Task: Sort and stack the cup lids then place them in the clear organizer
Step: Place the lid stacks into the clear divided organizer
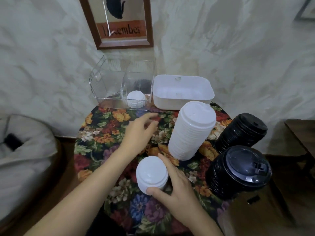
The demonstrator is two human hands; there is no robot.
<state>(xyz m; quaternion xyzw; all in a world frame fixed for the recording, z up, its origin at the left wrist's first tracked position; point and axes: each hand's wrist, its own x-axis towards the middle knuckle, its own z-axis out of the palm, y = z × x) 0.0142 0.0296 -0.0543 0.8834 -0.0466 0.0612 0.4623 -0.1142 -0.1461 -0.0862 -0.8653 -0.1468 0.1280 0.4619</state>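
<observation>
A: While the right hand (pixel 177 189) is gripping the short white lid stack (pixel 151 174) at the front of the table (pixel 95 133), what is the left hand (pixel 138 133) doing?
B: Hovering released, fingers relaxed; the clear organizer (pixel 109 79) at the back is holding more white lids (pixel 136 99).

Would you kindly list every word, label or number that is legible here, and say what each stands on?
"December": on the orange band of the framed picture on the wall; glare crosses its second letter.
Raised marks on top of the near black lid stack: too blurred to read.
On the small white lid stack held by the right hand: no text can be made out.
</observation>
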